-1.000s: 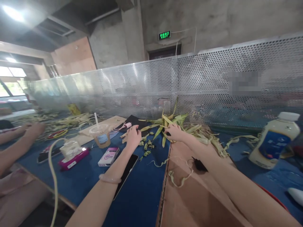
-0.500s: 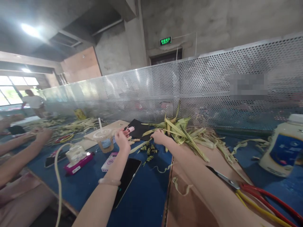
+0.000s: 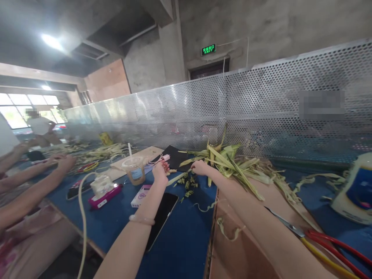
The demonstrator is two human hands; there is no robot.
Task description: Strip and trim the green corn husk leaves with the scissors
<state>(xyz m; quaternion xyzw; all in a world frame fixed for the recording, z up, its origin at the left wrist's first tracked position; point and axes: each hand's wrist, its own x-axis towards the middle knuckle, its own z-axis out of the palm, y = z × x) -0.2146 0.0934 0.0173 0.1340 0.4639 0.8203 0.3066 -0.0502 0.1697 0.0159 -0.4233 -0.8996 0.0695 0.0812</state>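
Observation:
My left hand (image 3: 160,173) is raised over the blue tabletop, its fingers curled and partly hidden; whatever they hold is too small to make out. Just behind it shows a pink-and-white charger (image 3: 165,158) with a thin cable. My right hand (image 3: 200,167) has its fingers pinched together at the edge of a heap of small knotted green pieces (image 3: 188,183). What sits between those fingertips is hidden. Right behind the right hand lies a pile of pale green husk strips (image 3: 223,159). Beneath my left forearm a dark phone (image 3: 163,215) lies flat.
An iced drink cup (image 3: 136,172) with a straw, a small white-purple box (image 3: 141,196) and a purple power strip (image 3: 104,197) stand left. Red-and-yellow-handled scissors (image 3: 305,234) and a large bottle (image 3: 356,190) are right. A co-worker's hands (image 3: 62,162) work at far left.
The view has turned slightly left, so everything sits further right. My left hand has shifted a little rightward, nearer the right hand. The right hand stays by the green heap.

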